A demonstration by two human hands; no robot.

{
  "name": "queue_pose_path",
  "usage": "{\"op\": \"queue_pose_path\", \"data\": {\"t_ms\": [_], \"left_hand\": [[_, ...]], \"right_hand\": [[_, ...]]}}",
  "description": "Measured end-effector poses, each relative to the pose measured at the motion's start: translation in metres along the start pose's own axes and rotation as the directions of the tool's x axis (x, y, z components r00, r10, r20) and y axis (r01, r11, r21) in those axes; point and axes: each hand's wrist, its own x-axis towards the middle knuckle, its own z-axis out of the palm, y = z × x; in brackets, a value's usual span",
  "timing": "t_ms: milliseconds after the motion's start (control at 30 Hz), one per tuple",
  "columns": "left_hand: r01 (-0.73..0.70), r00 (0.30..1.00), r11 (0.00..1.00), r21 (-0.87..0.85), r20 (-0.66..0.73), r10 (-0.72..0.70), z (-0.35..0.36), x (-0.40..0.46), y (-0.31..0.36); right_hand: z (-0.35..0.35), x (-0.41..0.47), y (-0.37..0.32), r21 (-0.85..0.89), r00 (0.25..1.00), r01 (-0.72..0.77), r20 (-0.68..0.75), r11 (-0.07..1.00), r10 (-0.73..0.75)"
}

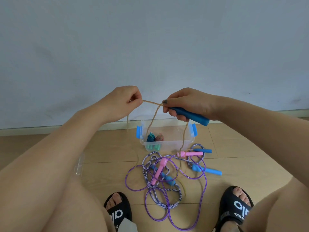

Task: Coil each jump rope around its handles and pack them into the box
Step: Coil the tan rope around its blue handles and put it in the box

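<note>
The right hand (184,104) is clamped on a dark blue handle (192,115), fingers wrapped round it and thumb pinning the tan rope (151,103) at the handle's top end; this fixes the anchor pt for winding. The left hand (123,100) pinches the same rope w/ thumb and fingers, pulling the span between both hands taut so turns can lie tight. Both hands work above the clear box (167,144), so slack hangs down in front of it toward the floor. Inside the box, approx. two coiled ropes (154,139) already sit at the left end. On the floor (103,156) near the box lies a tangle: purple rope (168,213) w/ pink handles (190,154), striped rope (177,196) w/ light blue handles (207,170). A second dark blue handle (203,150) rests beside the box, prob. the tan rope's other end. Clear lid (80,163) lies left of the box.
</note>
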Motion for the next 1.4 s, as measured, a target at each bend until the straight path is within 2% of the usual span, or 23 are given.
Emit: {"op": "queue_pose_path", "data": {"t_ms": [100, 200, 300, 400, 533, 633, 867, 967, 1033, 1067, 1133, 1200, 1233, 1267, 1300, 1333, 1367, 1400], "left_hand": [[0.035, 0.999, 0.997, -0.064, 0.025, -0.034, 0.001, -0.002, 0.004], [0.056, 0.996, 0.974, -0.218, 0.076, -0.040, 0.002, -0.008, 0.008], [0.048, 0.990, 0.905, -0.422, 0.140, 0.013, 0.007, -0.012, 0.022], [0.097, 0.979, 0.805, -0.585, 0.202, 0.029, 0.008, -0.009, 0.035], [0.111, 0.968, 0.754, -0.647, 0.243, 0.066, 0.011, -0.009, 0.037], [0.073, 0.967, 0.765, -0.640, 0.234, 0.103, 0.013, -0.010, 0.037], [0.012, 0.975, 0.889, -0.458, 0.203, 0.092, 0.008, -0.006, 0.036], [0.066, 0.992, 0.930, -0.363, 0.127, -0.020, -0.001, -0.002, 0.015], [0.143, 0.990, 0.973, -0.180, 0.033, -0.139, -0.012, -0.001, -0.018], [0.199, 0.980, 0.979, -0.049, 0.034, -0.198, -0.016, -0.003, -0.035], [0.290, 0.925, 0.927, 0.238, 0.177, -0.335, -0.017, -0.012, -0.061], [0.271, 0.852, 0.867, 0.418, 0.316, -0.418, -0.009, -0.018, -0.070], [0.253, 0.855, 0.879, 0.403, 0.332, -0.399, -0.005, -0.019, -0.067], [0.254, 0.880, 0.924, 0.284, 0.328, -0.343, -0.002, -0.018, -0.060], [0.258, 0.910, 0.963, 0.076, 0.317, -0.269, 0.000, -0.017, -0.046], [0.247, 0.931, 0.957, -0.150, 0.309, -0.192, 0.004, -0.016, -0.028], [0.208, 0.947, 0.919, -0.335, 0.303, -0.104, 0.007, -0.015, -0.007], [0.150, 0.957, 0.882, -0.446, 0.291, -0.015, 0.012, -0.013, 0.011]], "right_hand": [[0.001, 0.000, 0.002, 0.001, 1.000, -0.020, 0.011, 1.000, 0.020], [-0.004, -0.002, 0.003, 0.048, 1.000, -0.008, -0.011, 0.999, 0.009], [-0.003, -0.002, 0.001, 0.120, 1.000, 0.003, -0.004, 0.993, -0.003], [0.001, -0.002, -0.003, 0.125, 0.999, 0.007, 0.038, 0.992, -0.012], [0.004, -0.004, -0.005, 0.112, 0.997, 0.012, 0.075, 0.994, -0.021], [0.003, -0.004, -0.005, 0.103, 0.996, 0.032, 0.076, 0.994, -0.040], [0.003, -0.006, -0.001, 0.060, 0.993, 0.028, 0.111, 0.998, -0.034], [-0.001, -0.009, 0.007, -0.003, 0.989, -0.018, 0.144, 1.000, 0.018], [-0.009, -0.014, 0.014, -0.051, 0.988, -0.052, 0.146, 0.997, 0.059], [-0.013, -0.016, 0.016, -0.059, 0.989, -0.061, 0.132, 0.996, 0.068], [-0.018, -0.019, 0.017, -0.044, 0.993, -0.059, 0.097, 0.997, 0.063], [-0.016, -0.018, 0.016, -0.017, 0.995, -0.043, 0.084, 0.999, 0.044], [-0.014, -0.017, 0.014, -0.008, 0.996, -0.032, 0.087, 0.999, 0.033], [-0.010, -0.015, 0.011, -0.006, 0.996, -0.020, 0.090, 1.000, 0.020], [-0.006, -0.013, 0.008, -0.001, 0.996, -0.005, 0.092, 1.000, 0.005], [-0.003, -0.011, 0.005, 0.007, 0.996, 0.014, 0.093, 1.000, -0.014], [0.000, -0.009, 0.002, 0.016, 0.995, 0.033, 0.092, 0.999, -0.034], [0.002, -0.008, 0.000, 0.026, 0.994, 0.048, 0.092, 0.998, -0.051]]}}
